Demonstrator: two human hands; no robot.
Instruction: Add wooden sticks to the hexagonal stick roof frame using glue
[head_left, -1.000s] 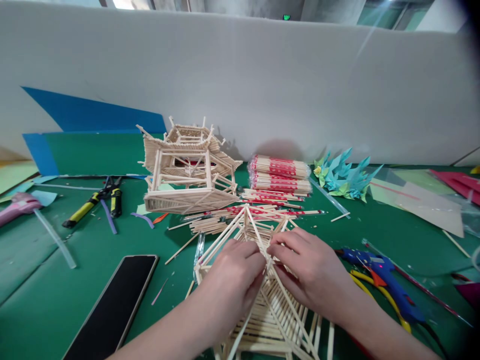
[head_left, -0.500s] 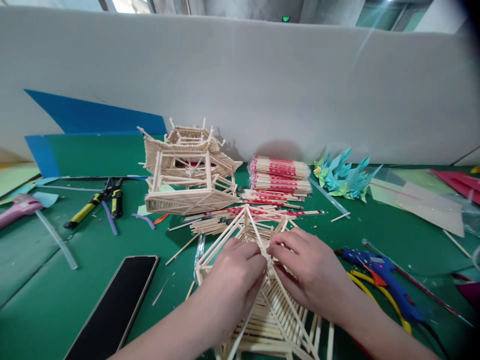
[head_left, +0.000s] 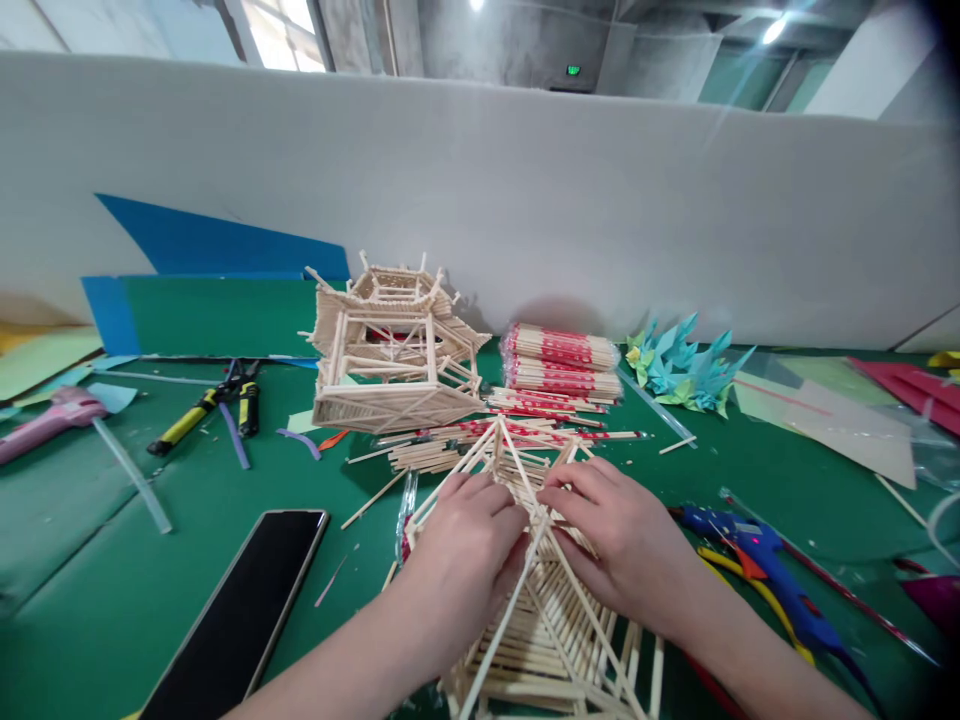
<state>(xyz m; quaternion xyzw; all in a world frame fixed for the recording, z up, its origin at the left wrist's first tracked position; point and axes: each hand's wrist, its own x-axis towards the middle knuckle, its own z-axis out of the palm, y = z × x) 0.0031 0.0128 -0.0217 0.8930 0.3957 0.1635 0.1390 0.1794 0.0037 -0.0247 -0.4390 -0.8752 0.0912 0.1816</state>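
Observation:
A model frame of thin wooden sticks [head_left: 517, 650] stands in front of me, its slanted sides filled with rows of sticks. My left hand [head_left: 474, 550] is closed on its left side, fingers curled beside the joint where several sticks meet; its fingertips are partly hidden. My right hand [head_left: 619, 545] pinches the frame from the right, thumb and forefinger at that same joint. A long pale stick [head_left: 499, 640] slopes from the joint toward me. Behind stands a pagoda-like stick model [head_left: 397, 350].
Wrapped stick bundles [head_left: 562, 350] and loose sticks [head_left: 427, 455] lie behind the frame. A blue glue gun [head_left: 780, 570] and yellow-handled tool [head_left: 757, 590] lie right. A phone [head_left: 240, 610], pliers [head_left: 187, 420] and a pink glue gun [head_left: 52, 420] lie left. Turquoise folded paper [head_left: 690, 365] sits back right.
The view has tilted up slightly and shifted left. Both hands stay at the same joint, and the pale stick beside my left hand shows more clearly.

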